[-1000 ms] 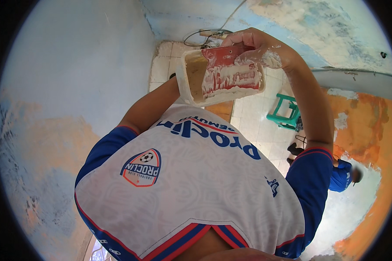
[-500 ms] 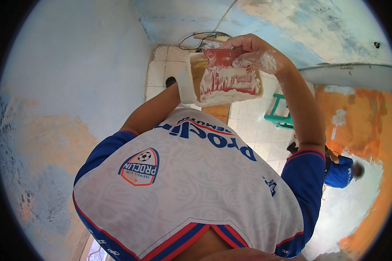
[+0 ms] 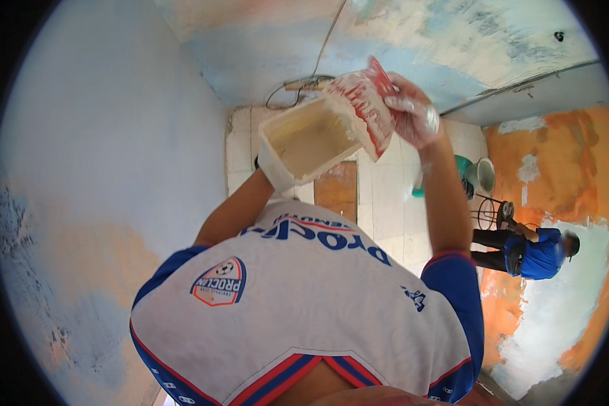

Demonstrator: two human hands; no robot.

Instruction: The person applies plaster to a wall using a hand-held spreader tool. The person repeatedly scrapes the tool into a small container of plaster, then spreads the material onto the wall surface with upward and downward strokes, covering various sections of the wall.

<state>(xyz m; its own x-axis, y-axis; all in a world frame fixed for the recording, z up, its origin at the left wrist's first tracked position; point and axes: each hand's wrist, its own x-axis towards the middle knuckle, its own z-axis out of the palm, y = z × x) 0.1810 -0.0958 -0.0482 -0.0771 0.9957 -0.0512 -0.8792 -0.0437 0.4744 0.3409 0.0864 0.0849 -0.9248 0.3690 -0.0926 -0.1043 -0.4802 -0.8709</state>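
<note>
My right hand (image 3: 413, 114) pinches the upper edge of a red plastic putty spreader (image 3: 364, 108). White putty is smeared over the spreader's face, and my thumb and wrist are coated too. The spreader is tilted against the right rim of a pale rectangular plastic tub (image 3: 277, 162). Inside the tub, putty residue clings to the walls and bottom. My left forearm (image 3: 238, 208) reaches up to the tub's near left side and holds it raised; the left hand's fingers are hidden behind the tub.
Off to the right stands a person in a blue shirt (image 3: 540, 254) by a patchy orange and white wall (image 3: 558, 162). A pale bucket (image 3: 482, 176) and a green object (image 3: 461, 166) sit nearby. A blue wall (image 3: 142, 101) rises at left; a cable (image 3: 272, 95) lies beyond the tub.
My right hand has swung the spreader from across the tub's opening to its right rim, exposing the inside. The tub has tilted and shifted slightly left. The person at right shows more fully.
</note>
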